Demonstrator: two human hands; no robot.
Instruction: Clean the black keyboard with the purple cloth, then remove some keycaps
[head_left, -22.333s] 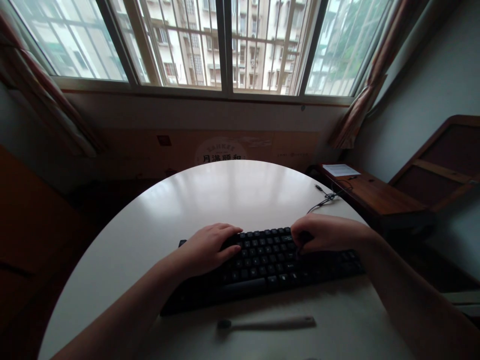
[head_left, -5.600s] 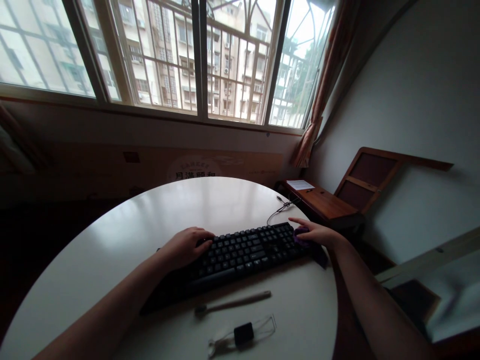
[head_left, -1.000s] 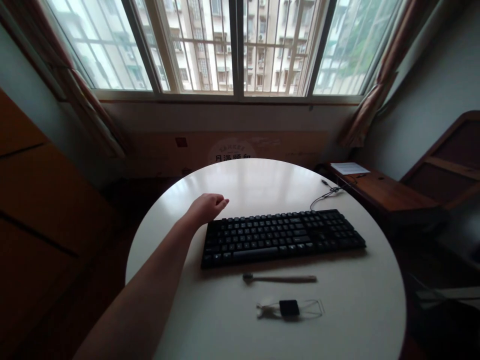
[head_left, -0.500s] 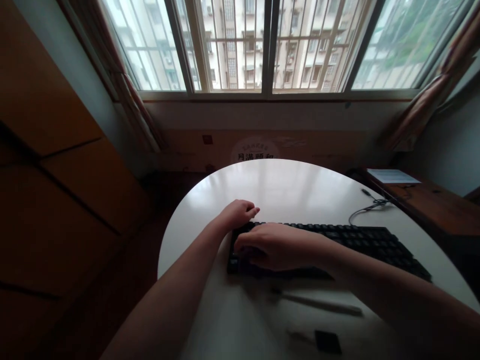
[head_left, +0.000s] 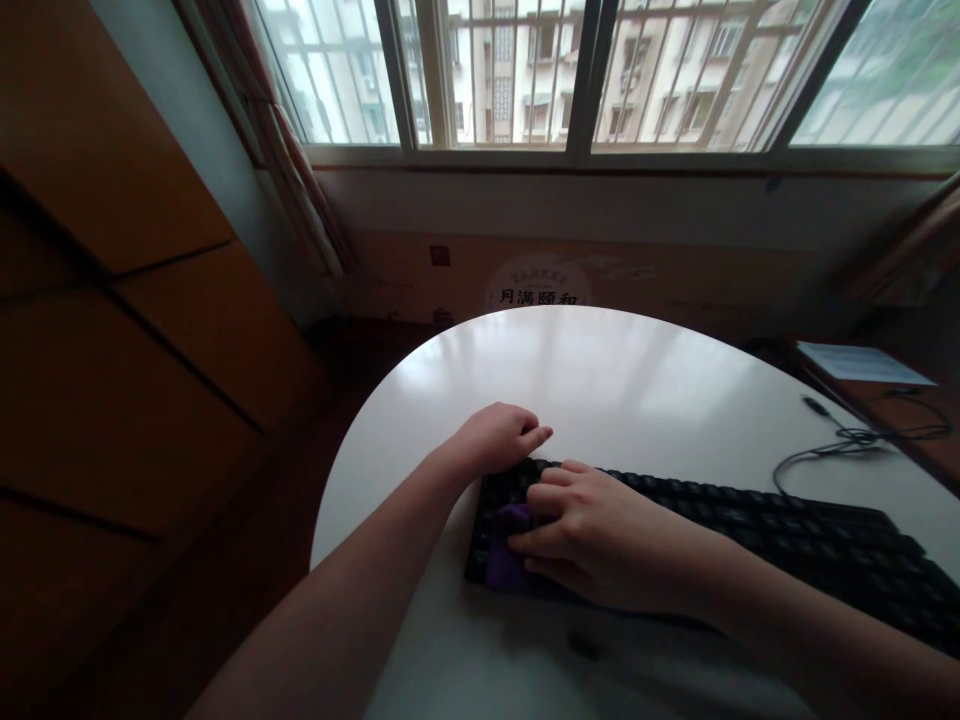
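A black keyboard [head_left: 757, 515] lies on a white round-edged table, tilted slightly across it. My right hand [head_left: 600, 530] is over the keyboard's left part, its bent fingers pressing a purple cloth [head_left: 510, 565] onto the keys. Part of the cloth is hidden under the fingers. At the far left corner of the keyboard rests my left hand [head_left: 501, 438], fingers curled and thumb pointing right, against the keyboard's edge. Its fingertips are partly hidden.
The white table [head_left: 570, 370] has a curved far edge. A black cable [head_left: 832, 440] lies at the right, beyond the keyboard. A small dark blurred thing [head_left: 583, 645] is in front of the keyboard. Papers [head_left: 862, 362] lie on a brown desk at right.
The view has shifted, moving the keyboard right and down in it. My right hand has opened out slightly, and the purple cloth shows more plainly. My left hand stays at the keyboard's corner.
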